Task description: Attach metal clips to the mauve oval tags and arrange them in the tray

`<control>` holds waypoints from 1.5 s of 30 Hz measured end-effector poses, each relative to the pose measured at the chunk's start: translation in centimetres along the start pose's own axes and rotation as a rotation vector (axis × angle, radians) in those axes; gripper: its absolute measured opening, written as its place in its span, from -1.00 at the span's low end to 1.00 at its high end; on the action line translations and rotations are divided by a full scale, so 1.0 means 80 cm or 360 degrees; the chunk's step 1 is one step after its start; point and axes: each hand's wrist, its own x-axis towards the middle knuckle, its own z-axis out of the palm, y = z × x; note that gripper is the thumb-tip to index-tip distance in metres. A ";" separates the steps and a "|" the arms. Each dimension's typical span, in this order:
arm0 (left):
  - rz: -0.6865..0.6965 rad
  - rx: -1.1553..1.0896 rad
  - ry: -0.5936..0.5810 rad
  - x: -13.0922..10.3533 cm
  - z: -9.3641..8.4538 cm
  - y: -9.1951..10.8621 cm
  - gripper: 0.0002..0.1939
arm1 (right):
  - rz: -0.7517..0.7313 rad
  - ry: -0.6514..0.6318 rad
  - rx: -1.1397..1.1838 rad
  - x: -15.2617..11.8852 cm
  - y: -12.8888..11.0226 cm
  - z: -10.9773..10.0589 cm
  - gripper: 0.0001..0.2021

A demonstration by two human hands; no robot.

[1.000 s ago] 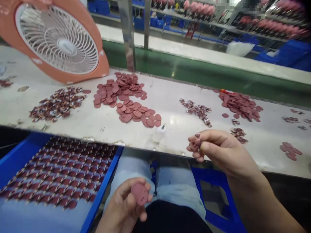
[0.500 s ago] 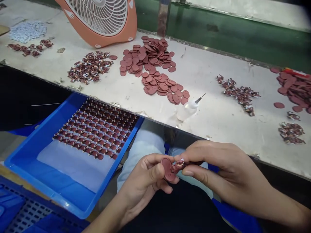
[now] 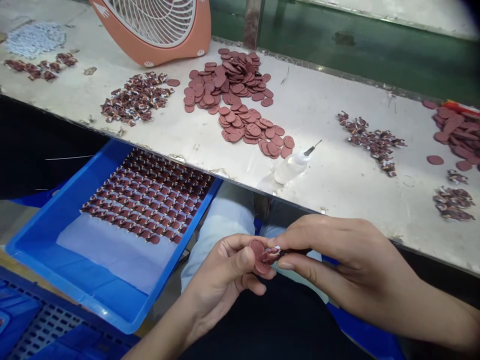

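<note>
My left hand (image 3: 228,267) pinches a reddish-brown oval disc (image 3: 257,256) between thumb and fingers, its flat face turned to the right. Against that face rests a small brown figure (image 3: 270,254) with a white and yellowish detail. My right hand (image 3: 337,265) comes from the right, thumb and fingertips closed around a dark, slim thing (image 3: 296,252) right behind the figure; what it is stays mostly hidden. Both hands are over my lap, below the table's front edge.
The table (image 3: 225,160) bears piles of discs (image 3: 240,80), small figures (image 3: 137,97), a white bottle with a needle tip (image 3: 292,167) and an orange fan (image 3: 165,55). Below at the left, a blue tray (image 3: 45,270) holds rows of assembled pieces (image 3: 150,192).
The small figure now lies closer against the disc, and my right fingertips have shifted slightly left. The camera view has moved a little.
</note>
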 end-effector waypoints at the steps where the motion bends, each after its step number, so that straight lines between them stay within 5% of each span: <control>1: -0.0001 0.0003 -0.0003 0.000 0.000 0.000 -0.65 | -0.0007 -0.0005 -0.0028 0.001 0.000 0.000 -0.86; 14: -0.0052 -0.0076 0.0077 0.003 -0.005 -0.004 -0.64 | 0.0033 -0.0006 0.0159 0.013 0.004 0.003 -0.89; 45: -0.0058 -0.0121 0.0061 0.007 -0.009 -0.005 -0.65 | 0.0026 -0.0232 -0.0114 0.019 -0.001 -0.003 -0.92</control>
